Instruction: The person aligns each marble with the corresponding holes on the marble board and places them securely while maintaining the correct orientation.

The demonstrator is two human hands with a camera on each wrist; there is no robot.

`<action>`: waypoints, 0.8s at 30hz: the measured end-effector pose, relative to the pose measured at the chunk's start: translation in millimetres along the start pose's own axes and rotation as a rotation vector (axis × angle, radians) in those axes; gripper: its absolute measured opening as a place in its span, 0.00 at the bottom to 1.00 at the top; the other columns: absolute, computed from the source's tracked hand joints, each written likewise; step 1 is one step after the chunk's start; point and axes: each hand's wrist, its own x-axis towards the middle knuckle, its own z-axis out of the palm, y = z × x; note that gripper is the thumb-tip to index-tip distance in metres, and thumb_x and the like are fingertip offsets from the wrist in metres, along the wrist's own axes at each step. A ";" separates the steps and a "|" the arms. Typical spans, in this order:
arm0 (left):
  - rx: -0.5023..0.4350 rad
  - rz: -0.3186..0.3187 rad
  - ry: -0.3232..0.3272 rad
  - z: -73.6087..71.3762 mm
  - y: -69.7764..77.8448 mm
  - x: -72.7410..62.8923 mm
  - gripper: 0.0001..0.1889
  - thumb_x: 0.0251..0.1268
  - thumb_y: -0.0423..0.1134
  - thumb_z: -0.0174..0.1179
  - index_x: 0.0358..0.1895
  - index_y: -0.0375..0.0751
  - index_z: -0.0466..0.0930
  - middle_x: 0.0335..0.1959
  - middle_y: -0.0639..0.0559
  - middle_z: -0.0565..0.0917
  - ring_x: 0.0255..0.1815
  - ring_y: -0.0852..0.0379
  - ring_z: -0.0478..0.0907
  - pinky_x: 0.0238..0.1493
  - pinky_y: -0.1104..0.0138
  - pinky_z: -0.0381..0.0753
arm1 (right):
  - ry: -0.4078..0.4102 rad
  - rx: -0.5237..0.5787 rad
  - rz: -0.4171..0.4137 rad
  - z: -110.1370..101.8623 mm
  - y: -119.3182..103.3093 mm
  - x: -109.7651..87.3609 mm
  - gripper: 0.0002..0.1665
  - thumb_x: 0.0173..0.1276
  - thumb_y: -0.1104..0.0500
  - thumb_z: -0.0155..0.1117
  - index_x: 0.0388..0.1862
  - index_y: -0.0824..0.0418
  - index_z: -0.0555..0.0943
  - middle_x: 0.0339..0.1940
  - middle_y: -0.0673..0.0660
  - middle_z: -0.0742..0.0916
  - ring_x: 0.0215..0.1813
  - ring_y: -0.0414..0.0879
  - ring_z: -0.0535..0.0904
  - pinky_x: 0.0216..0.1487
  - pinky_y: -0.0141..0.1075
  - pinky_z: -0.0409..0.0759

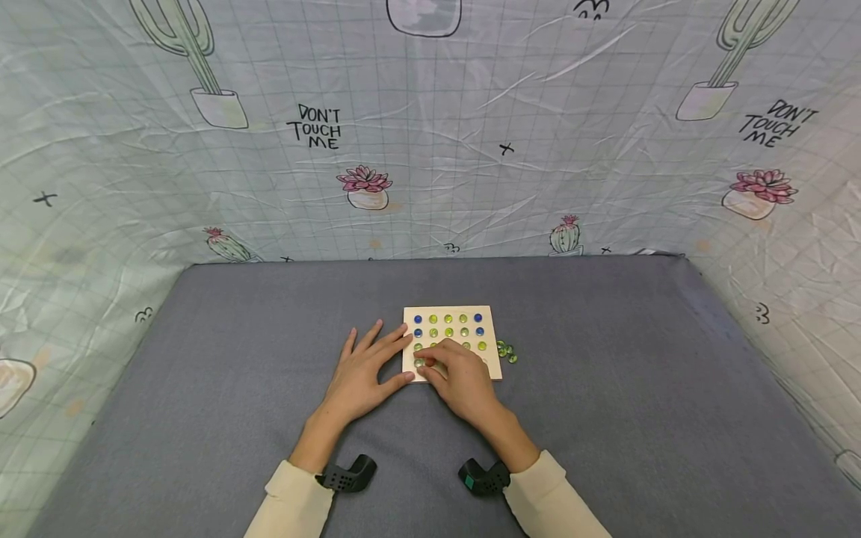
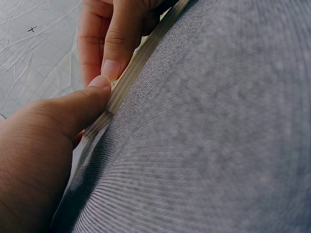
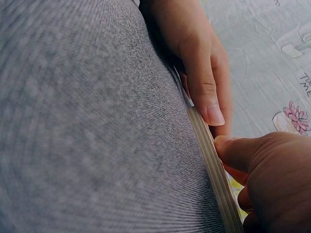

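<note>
In the head view, a pale wooden board lies on the grey cloth, with blue and green glass beads set in rows. My left hand rests at the board's left side, fingers spread and fairly straight, thumb and fingertips touching its edge. Over the front left part of the board, my right hand has its thumb and forefinger curled about a green glass bead in the front row. That hand hides part of the front rows. Both wrist views show the board's layered edge beside the thumbs; the bead is hidden there.
Several loose green glass beads lie against the board's right side. Grey cloth covers the table around it. A patterned curtain hangs behind the table's back edge and at both sides.
</note>
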 end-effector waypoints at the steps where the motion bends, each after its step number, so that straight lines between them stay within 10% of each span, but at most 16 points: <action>1: -0.001 0.001 0.001 0.0 0.1 0.0 0.33 0.62 0.58 0.60 0.69 0.53 0.69 0.70 0.56 0.66 0.74 0.44 0.54 0.71 0.42 0.38 | 0.000 0.000 0.001 0.1 0.1 -0.1 0.13 0.59 0.56 0.72 0.44 0.52 0.87 0.35 0.46 0.84 0.32 0.36 0.75 0.31 0.32 0.75; 24: 0.010 -0.006 -0.002 2.2 -0.6 0.2 0.33 0.62 0.61 0.59 0.69 0.54 0.69 0.70 0.57 0.66 0.74 0.45 0.53 0.71 0.42 0.38 | 0.043 0.127 0.006 -22.0 13.0 4.7 0.07 0.63 0.60 0.70 0.40 0.55 0.87 0.27 0.42 0.80 0.24 0.37 0.68 0.25 0.31 0.69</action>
